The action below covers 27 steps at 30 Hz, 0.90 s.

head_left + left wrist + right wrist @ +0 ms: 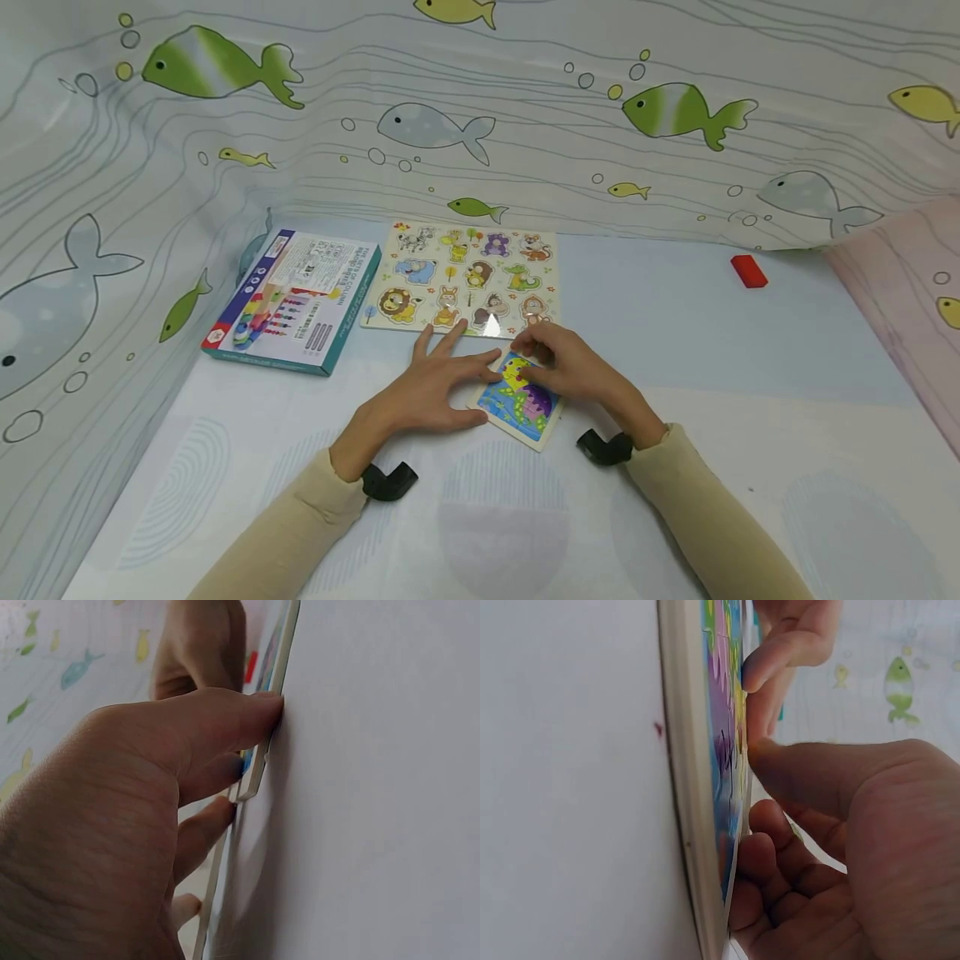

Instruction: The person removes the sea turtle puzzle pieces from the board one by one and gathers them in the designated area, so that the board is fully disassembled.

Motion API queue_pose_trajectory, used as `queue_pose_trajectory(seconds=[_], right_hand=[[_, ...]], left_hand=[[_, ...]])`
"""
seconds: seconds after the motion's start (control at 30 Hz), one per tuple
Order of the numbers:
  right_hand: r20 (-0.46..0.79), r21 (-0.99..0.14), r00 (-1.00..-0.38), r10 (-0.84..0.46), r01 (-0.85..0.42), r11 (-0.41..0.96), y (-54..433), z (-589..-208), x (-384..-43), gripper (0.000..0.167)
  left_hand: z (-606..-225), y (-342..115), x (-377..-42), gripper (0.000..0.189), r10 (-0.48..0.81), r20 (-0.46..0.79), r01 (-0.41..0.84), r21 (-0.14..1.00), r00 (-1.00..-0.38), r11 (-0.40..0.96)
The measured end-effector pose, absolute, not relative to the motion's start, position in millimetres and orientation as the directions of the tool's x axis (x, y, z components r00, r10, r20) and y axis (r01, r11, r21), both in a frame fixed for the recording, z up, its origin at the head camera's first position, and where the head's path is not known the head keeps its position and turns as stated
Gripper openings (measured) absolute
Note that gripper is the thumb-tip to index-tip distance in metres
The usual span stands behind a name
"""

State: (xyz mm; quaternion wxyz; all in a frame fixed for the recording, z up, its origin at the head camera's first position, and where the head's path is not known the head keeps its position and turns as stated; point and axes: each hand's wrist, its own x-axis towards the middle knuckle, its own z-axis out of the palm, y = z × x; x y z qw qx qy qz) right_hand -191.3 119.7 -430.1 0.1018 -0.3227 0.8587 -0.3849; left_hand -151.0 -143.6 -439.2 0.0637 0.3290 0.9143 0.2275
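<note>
The right hand (567, 362) is grasping a pale-rimmed blue puzzle (517, 406) showing a purple-shelled turtle, the spread left hand (427, 387) merely touching its edge.

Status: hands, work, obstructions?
Left hand spread, touching small rectangular pale-framed colourful jigsaw. Right hand grips its far edge. Nearest obstacle: cream rectangular animal board, just beyond.

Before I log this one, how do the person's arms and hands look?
Plain beige sleeves cover both forearms. A black, elbow-shaped fitting sits at each cuff, with no cable visible. The left hand and right hand are bare, without gloves.
</note>
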Motion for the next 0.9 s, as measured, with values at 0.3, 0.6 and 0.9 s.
queue_pose_trajectory(seconds=[0.3,0.6,0.9], right_hand=[[-0.023,-0.616,-0.752,-0.658,-0.508,0.602,108.4,-421.2,-202.3,0.014],[-0.085,-0.575,-0.786,-0.613,-0.464,0.674,101.6,-418.5,-200.3,0.024],[-0.116,-0.535,-0.795,-0.596,-0.455,0.712,98.8,-416.4,-197.3,0.023]], left_hand=[[-439.8,-145.3,-151.3,0.05,0.631,0.05,0.581,0.45,-0.774,0.678],[-443.0,-143.8,-151.1,0.051,0.625,0.071,0.583,0.451,-0.778,0.675],[-440.9,-141.5,-150.9,0.052,0.622,0.061,0.58,0.442,-0.781,0.685]])
